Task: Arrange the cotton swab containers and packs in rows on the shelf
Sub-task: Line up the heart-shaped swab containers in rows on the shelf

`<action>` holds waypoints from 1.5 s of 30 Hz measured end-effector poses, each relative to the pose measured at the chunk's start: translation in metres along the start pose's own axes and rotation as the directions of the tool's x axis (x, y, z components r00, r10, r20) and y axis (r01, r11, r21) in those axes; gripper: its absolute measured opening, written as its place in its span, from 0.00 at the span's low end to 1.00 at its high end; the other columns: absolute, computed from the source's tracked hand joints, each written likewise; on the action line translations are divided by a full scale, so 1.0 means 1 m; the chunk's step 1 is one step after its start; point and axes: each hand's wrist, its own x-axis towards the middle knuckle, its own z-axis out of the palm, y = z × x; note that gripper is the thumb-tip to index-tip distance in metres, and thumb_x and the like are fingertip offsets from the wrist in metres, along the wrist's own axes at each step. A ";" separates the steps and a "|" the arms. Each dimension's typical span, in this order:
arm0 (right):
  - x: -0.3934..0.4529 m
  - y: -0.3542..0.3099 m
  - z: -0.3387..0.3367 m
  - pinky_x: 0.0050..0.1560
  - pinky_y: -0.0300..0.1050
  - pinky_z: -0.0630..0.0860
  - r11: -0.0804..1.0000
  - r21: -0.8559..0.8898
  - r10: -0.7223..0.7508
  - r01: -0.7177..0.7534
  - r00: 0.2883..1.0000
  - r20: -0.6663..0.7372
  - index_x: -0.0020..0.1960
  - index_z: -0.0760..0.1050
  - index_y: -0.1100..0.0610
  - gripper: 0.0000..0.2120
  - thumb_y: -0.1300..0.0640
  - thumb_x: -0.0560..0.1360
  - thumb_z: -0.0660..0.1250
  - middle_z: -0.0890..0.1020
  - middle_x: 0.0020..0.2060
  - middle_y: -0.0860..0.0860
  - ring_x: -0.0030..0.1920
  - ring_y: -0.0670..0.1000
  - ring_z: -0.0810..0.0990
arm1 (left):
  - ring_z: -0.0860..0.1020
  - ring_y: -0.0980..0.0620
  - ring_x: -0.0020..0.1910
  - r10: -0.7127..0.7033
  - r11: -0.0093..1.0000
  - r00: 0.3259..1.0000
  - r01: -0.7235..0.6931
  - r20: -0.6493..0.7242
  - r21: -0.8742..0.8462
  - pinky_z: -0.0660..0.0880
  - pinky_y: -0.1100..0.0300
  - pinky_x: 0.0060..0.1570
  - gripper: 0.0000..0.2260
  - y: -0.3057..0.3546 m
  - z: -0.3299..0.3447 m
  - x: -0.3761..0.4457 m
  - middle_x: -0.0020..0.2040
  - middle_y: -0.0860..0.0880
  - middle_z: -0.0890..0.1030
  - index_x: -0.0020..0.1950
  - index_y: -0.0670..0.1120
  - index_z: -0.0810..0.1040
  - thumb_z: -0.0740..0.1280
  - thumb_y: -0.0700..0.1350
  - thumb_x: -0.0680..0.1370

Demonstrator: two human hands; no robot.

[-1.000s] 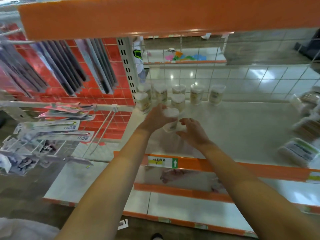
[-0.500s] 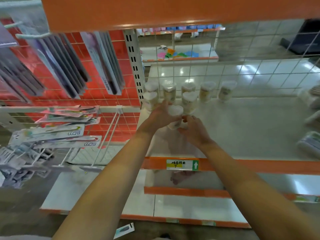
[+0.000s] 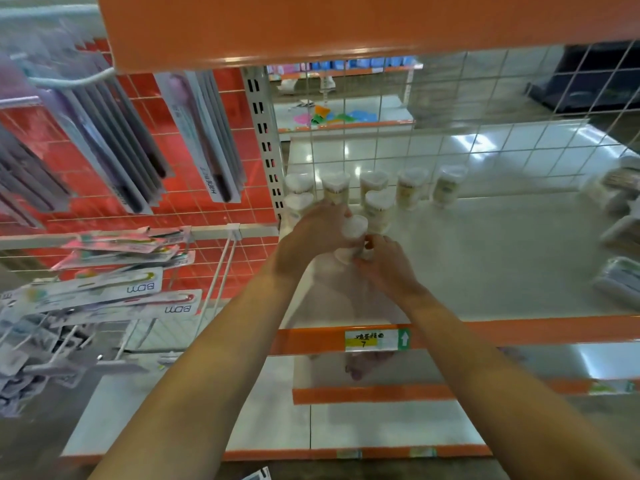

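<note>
Left hand (image 3: 311, 233) and right hand (image 3: 388, 268) both have fingers curled round one swab container (image 3: 351, 239), held just above the shelf (image 3: 502, 258) near its left end. Long axis tilted, white lid up and away. Contents: white swabs, blurred. Seven other containers (image 3: 408, 187) stand upright behind, lids up.

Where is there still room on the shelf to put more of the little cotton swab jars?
The widest bare patch of the shelf lies between the standing jars at the back left and the packs on the right edge. It is crowded at the back-left corner, where the left hand and right hand hold a jar.
</note>
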 end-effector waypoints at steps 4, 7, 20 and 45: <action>0.005 -0.009 0.006 0.55 0.51 0.71 0.997 0.041 0.062 -0.061 0.997 -0.038 0.59 0.74 0.57 0.17 0.49 0.74 0.65 0.79 0.56 0.54 0.57 0.58 0.75 | 0.68 0.43 0.62 0.025 0.995 0.999 -0.023 -0.027 0.092 0.68 0.53 0.56 0.25 -0.008 0.000 0.008 0.63 0.41 0.70 0.67 0.44 0.70 0.68 0.55 0.75; 0.010 -0.017 0.010 0.57 0.51 0.72 0.996 0.032 0.087 -0.086 0.995 -0.056 0.61 0.73 0.57 0.18 0.48 0.76 0.63 0.78 0.57 0.55 0.58 0.58 0.75 | 0.67 0.42 0.64 0.055 0.983 0.997 -0.045 -0.053 0.179 0.68 0.51 0.62 0.31 -0.013 0.001 0.014 0.65 0.41 0.69 0.72 0.45 0.64 0.69 0.56 0.74; 0.038 -0.029 0.017 0.60 0.51 0.71 0.992 0.000 0.129 -0.129 0.989 -0.072 0.62 0.72 0.57 0.19 0.47 0.75 0.63 0.78 0.58 0.55 0.60 0.57 0.74 | 0.68 0.45 0.61 0.090 0.955 0.987 -0.048 -0.131 0.293 0.66 0.53 0.59 0.27 -0.031 -0.003 0.044 0.63 0.45 0.73 0.67 0.44 0.71 0.68 0.58 0.74; 0.055 -0.031 0.033 0.55 0.52 0.74 0.984 0.088 0.163 -0.153 0.979 -0.119 0.57 0.74 0.60 0.17 0.48 0.77 0.61 0.79 0.55 0.56 0.58 0.58 0.74 | 0.68 0.45 0.63 0.099 0.945 0.990 -0.060 -0.104 0.322 0.66 0.51 0.62 0.27 -0.037 -0.006 0.060 0.65 0.44 0.71 0.70 0.45 0.67 0.66 0.57 0.75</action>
